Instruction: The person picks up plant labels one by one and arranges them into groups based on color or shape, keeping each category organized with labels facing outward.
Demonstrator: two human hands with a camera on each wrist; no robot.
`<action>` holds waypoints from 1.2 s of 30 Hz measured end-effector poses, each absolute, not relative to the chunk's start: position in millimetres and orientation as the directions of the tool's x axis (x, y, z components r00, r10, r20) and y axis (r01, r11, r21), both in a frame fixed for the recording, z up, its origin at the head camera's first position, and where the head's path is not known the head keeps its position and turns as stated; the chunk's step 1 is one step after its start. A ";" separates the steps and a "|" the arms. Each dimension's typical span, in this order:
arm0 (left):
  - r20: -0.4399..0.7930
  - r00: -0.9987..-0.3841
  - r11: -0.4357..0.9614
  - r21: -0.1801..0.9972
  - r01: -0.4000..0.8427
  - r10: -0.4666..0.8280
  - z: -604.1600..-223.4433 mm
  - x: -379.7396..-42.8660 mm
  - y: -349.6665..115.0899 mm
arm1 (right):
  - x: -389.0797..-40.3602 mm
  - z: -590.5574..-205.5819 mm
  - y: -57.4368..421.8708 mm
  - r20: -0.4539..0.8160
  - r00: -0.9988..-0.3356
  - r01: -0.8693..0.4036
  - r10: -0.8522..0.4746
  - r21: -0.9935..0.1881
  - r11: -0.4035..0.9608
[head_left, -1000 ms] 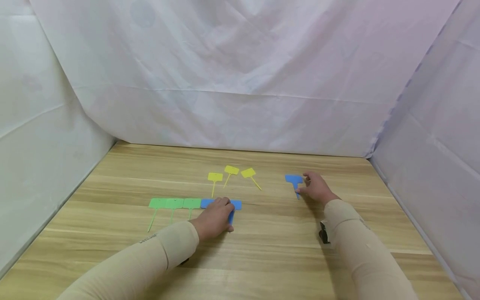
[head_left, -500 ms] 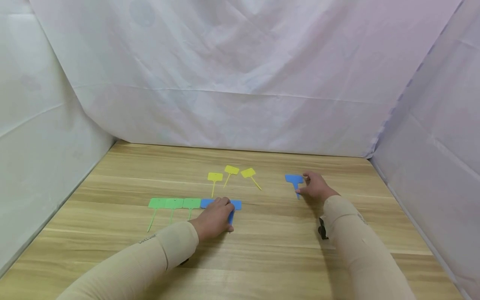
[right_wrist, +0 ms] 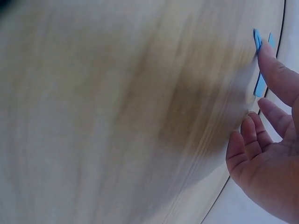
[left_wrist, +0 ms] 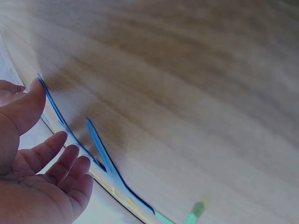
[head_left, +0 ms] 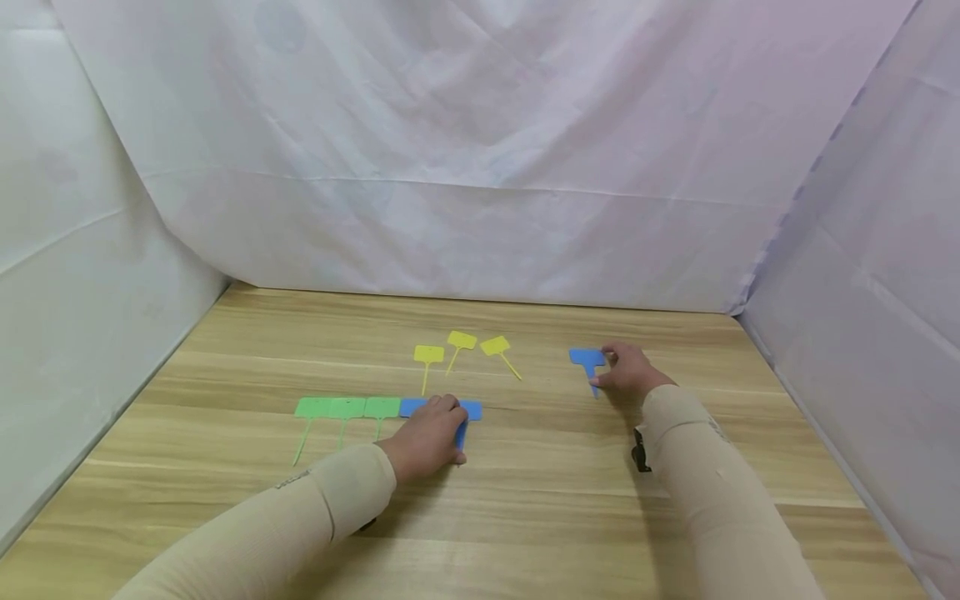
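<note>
At blue tags (head_left: 587, 357), hands (head_left: 423, 437) (both) unmoved

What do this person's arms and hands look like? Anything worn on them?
The person wears long beige sleeves with dark markings, unreadable here. A small black item shows by the right cuff. The left hand and right hand wear no gloves.

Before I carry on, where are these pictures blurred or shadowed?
Head: fairly evenly lit, flat yellow T-shaped tags clear. Left wrist: wood-grain tabletop mostly dim and blurred, flat green tag's stem fuzzy. Right wrist: tabletop smeared too, broad shadow beside the bare right hand, dark blur top left.
</note>
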State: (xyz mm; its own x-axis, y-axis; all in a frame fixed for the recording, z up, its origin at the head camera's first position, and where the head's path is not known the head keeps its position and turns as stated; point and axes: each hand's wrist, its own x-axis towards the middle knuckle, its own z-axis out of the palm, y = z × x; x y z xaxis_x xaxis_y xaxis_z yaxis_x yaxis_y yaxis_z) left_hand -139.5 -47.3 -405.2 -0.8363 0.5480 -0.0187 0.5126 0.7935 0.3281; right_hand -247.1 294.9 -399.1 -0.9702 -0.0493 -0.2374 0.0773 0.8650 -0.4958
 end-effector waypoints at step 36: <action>-0.017 -0.835 0.793 0.324 0.516 0.551 -405.5 -140.9 -47.8 | -253.5 -400.0 290.4 -0.250 -0.967 0.137 -0.037 -0.640 0.756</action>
